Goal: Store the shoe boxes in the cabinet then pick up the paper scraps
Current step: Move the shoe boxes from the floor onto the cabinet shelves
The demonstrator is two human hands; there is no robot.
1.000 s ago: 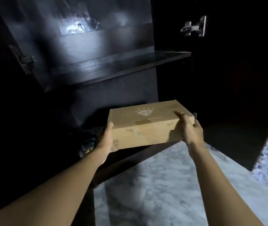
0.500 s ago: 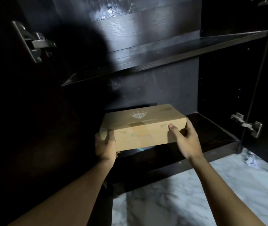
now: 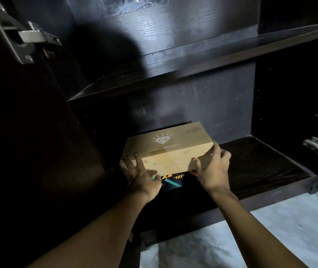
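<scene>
Resting on a dark patterned box, the tan shoe box sits inside the cabinet. We note left hand spread against the tan box's near-left corner, right hand gripping its near-right corner.

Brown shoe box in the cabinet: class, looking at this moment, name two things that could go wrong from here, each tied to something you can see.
1. The brown shoe box sits on a dark patterned box, not on the bottom shelf. If pushed unevenly by the left hand and right hand, it might slide askew or off.
2. The fingers curl along its lower front edge, so they might get pinched between the boxes.
</scene>
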